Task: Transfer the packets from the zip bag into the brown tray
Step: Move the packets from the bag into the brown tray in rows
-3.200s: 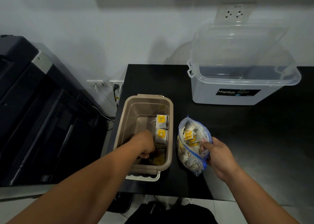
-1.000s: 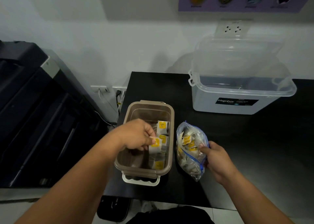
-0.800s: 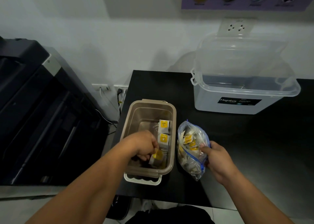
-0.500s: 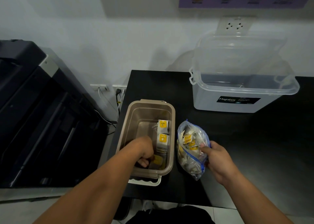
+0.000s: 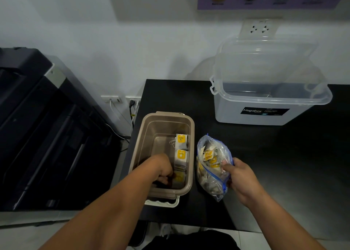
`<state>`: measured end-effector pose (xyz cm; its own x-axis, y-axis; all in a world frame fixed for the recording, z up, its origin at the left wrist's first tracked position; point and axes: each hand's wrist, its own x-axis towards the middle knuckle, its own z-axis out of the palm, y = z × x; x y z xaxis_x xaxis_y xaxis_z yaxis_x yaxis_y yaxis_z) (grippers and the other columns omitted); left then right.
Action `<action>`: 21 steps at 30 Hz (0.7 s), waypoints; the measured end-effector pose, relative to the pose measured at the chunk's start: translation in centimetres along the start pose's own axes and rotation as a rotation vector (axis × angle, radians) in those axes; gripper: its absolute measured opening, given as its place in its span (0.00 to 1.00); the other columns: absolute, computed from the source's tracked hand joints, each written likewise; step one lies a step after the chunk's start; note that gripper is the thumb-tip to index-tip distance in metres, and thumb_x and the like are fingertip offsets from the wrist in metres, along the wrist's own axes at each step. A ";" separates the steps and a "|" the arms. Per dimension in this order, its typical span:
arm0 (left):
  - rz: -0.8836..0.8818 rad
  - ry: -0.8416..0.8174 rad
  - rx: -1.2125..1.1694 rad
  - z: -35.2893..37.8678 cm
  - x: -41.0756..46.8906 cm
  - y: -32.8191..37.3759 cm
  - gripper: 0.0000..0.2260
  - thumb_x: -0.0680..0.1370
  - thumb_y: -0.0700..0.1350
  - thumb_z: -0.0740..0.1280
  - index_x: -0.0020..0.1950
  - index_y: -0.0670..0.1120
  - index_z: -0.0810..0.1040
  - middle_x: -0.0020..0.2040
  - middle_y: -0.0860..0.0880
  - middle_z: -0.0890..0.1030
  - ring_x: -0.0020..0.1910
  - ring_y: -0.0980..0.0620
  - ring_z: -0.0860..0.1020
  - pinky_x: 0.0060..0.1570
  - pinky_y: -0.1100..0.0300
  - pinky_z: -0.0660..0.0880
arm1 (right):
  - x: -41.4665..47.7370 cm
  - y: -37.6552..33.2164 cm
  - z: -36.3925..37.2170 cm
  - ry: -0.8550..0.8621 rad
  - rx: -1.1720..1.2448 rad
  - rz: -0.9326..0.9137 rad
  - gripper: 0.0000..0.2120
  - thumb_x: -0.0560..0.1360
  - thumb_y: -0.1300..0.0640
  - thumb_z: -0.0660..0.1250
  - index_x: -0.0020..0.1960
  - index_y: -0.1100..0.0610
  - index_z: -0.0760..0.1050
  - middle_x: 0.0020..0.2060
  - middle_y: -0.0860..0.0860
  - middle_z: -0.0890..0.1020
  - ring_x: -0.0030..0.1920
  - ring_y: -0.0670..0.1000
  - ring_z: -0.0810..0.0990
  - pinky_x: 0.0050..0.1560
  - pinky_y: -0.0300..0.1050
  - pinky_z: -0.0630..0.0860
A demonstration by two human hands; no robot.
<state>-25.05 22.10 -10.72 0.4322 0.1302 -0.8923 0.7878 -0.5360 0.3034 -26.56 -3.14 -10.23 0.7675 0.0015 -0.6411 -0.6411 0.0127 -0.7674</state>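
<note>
So, head cam feed from my end: the brown tray [image 5: 143,145] sits on the black desk [image 5: 265,155] close to its left edge. Its long side runs away from me and a white latch [image 5: 164,202] hangs at the near end. My left hand [image 5: 162,171] is down inside the tray at that near end with the fingers curled under. Three packets [image 5: 180,155] lie in a row along the tray's right wall, yellow labels up, and the nearest one is right at my fingertips. Honestly I can't tell if the fingers are gripping it or just sitting beside it, since the hand covers too much.

The zip bag [image 5: 212,175] stands just beside the tray on its right. I can't say whether the two touch. It's stuffed with more packets of the same kind, and its mouth looks open. My right hand [image 5: 240,177] pinches the bag's right side at the blue zip strip, with the thumb on the front and the other fingers behind it.

Further back on the desk, well apart from all that, there's a clear storage box [image 5: 265,115] with a dark label on the front. Its lid [image 5: 265,60] stands up against the wall, and a wall socket [image 5: 259,28] sits just above it. Left of the desk is a big dark machine [image 5: 47,126], which looks like an office printer.
</note>
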 end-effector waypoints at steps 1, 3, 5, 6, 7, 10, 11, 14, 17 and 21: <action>-0.001 0.001 0.007 0.0 0.0 0.0 0.11 0.79 0.33 0.65 0.61 0.37 0.78 0.55 0.37 0.83 0.51 0.42 0.85 0.54 0.48 0.82 | -0.1 0.0 0.0 -0.002 0.000 0.000 0.07 0.84 0.60 0.64 0.58 0.57 0.79 0.48 0.56 0.88 0.49 0.57 0.88 0.47 0.55 0.84; -0.006 -0.008 0.049 0.0 -0.1 0.0 0.10 0.79 0.34 0.67 0.60 0.37 0.79 0.53 0.38 0.83 0.48 0.43 0.85 0.54 0.49 0.82 | -0.2 -0.1 0.0 -0.002 -0.005 0.000 0.07 0.84 0.59 0.64 0.59 0.57 0.79 0.49 0.56 0.88 0.49 0.57 0.88 0.47 0.55 0.84; -0.005 -0.009 0.127 -0.1 -0.3 0.0 0.11 0.79 0.36 0.68 0.61 0.37 0.79 0.47 0.39 0.83 0.38 0.45 0.84 0.53 0.50 0.82 | -0.2 -0.1 0.0 0.000 -0.006 -0.001 0.07 0.84 0.59 0.64 0.59 0.57 0.79 0.49 0.56 0.88 0.49 0.58 0.88 0.47 0.54 0.84; -0.001 0.000 0.172 -0.3 -0.4 0.1 0.11 0.79 0.36 0.68 0.61 0.38 0.78 0.47 0.39 0.83 0.36 0.46 0.83 0.51 0.51 0.82 | -0.2 -0.1 -0.1 0.001 -0.003 -0.001 0.07 0.84 0.59 0.64 0.59 0.57 0.79 0.48 0.56 0.88 0.49 0.58 0.88 0.46 0.54 0.84; -0.002 0.009 0.214 -0.4 -0.5 0.1 0.11 0.79 0.37 0.67 0.62 0.38 0.78 0.48 0.39 0.83 0.35 0.47 0.83 0.49 0.52 0.83 | -0.3 0.0 -0.1 0.001 0.001 -0.001 0.07 0.84 0.59 0.64 0.59 0.57 0.79 0.48 0.56 0.88 0.48 0.57 0.88 0.45 0.53 0.83; -0.006 0.005 0.340 -0.6 -0.8 0.2 0.12 0.80 0.38 0.67 0.63 0.39 0.77 0.49 0.41 0.83 0.34 0.49 0.81 0.38 0.58 0.82 | -0.3 0.1 -0.1 -0.006 0.002 0.004 0.07 0.84 0.59 0.64 0.60 0.57 0.79 0.48 0.56 0.88 0.49 0.58 0.88 0.45 0.54 0.84; -0.013 0.002 0.375 -0.5 -0.9 0.3 0.12 0.80 0.38 0.67 0.63 0.40 0.78 0.48 0.42 0.83 0.33 0.50 0.81 0.37 0.58 0.81 | -0.4 0.1 -0.1 -0.007 0.002 0.004 0.07 0.84 0.59 0.64 0.60 0.57 0.79 0.49 0.56 0.88 0.49 0.58 0.88 0.46 0.55 0.84; -0.013 -0.001 0.422 -0.1 -0.8 0.5 0.12 0.79 0.40 0.70 0.62 0.39 0.79 0.51 0.41 0.85 0.33 0.50 0.82 0.44 0.56 0.83 | -0.5 0.0 -0.1 -0.012 -0.004 0.006 0.07 0.84 0.59 0.64 0.59 0.56 0.79 0.49 0.56 0.88 0.49 0.57 0.88 0.46 0.54 0.84; 0.002 0.003 0.408 0.2 -1.1 0.8 0.13 0.76 0.41 0.74 0.58 0.38 0.81 0.50 0.39 0.85 0.38 0.47 0.84 0.51 0.51 0.83 | -0.5 0.0 -0.1 -0.016 -0.011 0.007 0.07 0.84 0.59 0.64 0.60 0.56 0.79 0.48 0.56 0.88 0.49 0.57 0.88 0.46 0.54 0.84; -0.007 -0.002 0.390 -0.3 -1.8 1.1 0.10 0.79 0.38 0.69 0.60 0.38 0.79 0.48 0.41 0.85 0.36 0.49 0.83 0.45 0.56 0.83 | -0.4 0.0 -0.3 -0.013 -0.021 0.007 0.07 0.84 0.59 0.64 0.59 0.56 0.79 0.48 0.55 0.89 0.49 0.57 0.88 0.47 0.55 0.84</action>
<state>-24.81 21.53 -8.67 0.4257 0.1335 -0.8950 0.5647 -0.8120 0.1475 -26.91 -3.39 -9.99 0.7632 0.0145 -0.6460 -0.6460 -0.0086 -0.7633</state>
